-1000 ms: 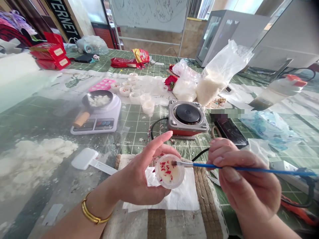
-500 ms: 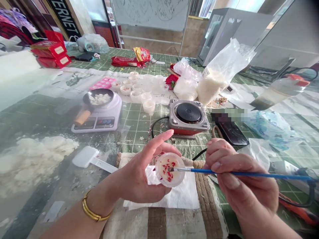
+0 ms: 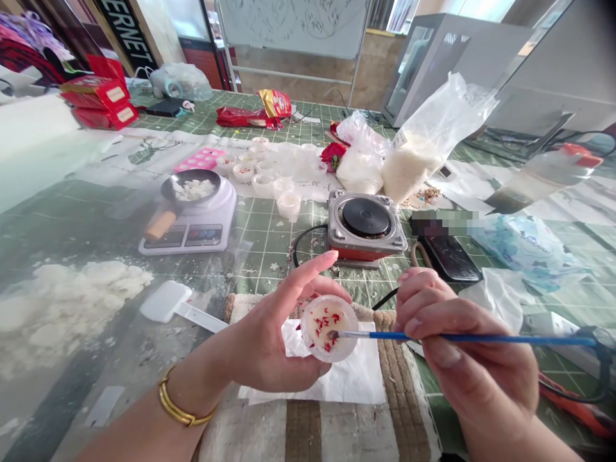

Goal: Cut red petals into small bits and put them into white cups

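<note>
A small translucent cup (image 3: 342, 350) with pale filling and red petal bits is tilted toward me, held in my left hand (image 3: 274, 340), its fingers curled round the side. My right hand (image 3: 462, 327) pinches a blue paintbrush (image 3: 385, 335) between thumb and fingers. The brush lies level, its bristle tip touching the filling among the red bits. Below the cup, a white tissue (image 3: 356, 382) rests on a striped brown and cream towel (image 3: 337, 436).
A hot plate (image 3: 366, 218) stands beyond my hands, with a black phone (image 3: 450, 256) to its right. Left are a scale (image 3: 212, 234) bearing a small pan, a white spatula (image 3: 166, 301) and white flakes (image 3: 91, 289). Several cups (image 3: 289, 204) and bags (image 3: 409, 167) sit farther back.
The brush tip has moved slightly down across the filling, and the red bits near it have shifted a little. My left hand still holds the cup in nearly the same place.
</note>
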Motion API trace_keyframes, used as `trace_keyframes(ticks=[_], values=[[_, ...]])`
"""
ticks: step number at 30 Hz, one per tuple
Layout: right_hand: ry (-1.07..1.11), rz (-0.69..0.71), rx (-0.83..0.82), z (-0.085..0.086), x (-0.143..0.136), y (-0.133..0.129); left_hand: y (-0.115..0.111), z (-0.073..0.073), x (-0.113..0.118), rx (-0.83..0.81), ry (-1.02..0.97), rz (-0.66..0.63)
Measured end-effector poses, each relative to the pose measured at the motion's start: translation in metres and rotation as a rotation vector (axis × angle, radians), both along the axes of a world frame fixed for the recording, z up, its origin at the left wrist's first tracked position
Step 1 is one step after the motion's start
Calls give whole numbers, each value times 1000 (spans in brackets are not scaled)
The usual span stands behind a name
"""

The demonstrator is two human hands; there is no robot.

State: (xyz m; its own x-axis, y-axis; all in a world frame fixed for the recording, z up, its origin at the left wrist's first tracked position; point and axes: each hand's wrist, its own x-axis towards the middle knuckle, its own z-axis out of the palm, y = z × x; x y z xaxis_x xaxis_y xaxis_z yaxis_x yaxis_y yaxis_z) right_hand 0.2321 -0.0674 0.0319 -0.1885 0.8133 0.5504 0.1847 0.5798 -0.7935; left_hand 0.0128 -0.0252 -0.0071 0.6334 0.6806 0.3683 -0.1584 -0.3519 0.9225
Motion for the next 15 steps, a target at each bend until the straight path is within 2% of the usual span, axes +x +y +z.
trace_keyframes(ticks=[5,11,15], values=[[47,-35,5,1,3,0,0,1,-1,7,12,-17],[-53,24,37,-5,-2,5,0,1,0,16,7,-21],[51,-83,70,-7,-6,4,0,0,0,17,11,-18]])
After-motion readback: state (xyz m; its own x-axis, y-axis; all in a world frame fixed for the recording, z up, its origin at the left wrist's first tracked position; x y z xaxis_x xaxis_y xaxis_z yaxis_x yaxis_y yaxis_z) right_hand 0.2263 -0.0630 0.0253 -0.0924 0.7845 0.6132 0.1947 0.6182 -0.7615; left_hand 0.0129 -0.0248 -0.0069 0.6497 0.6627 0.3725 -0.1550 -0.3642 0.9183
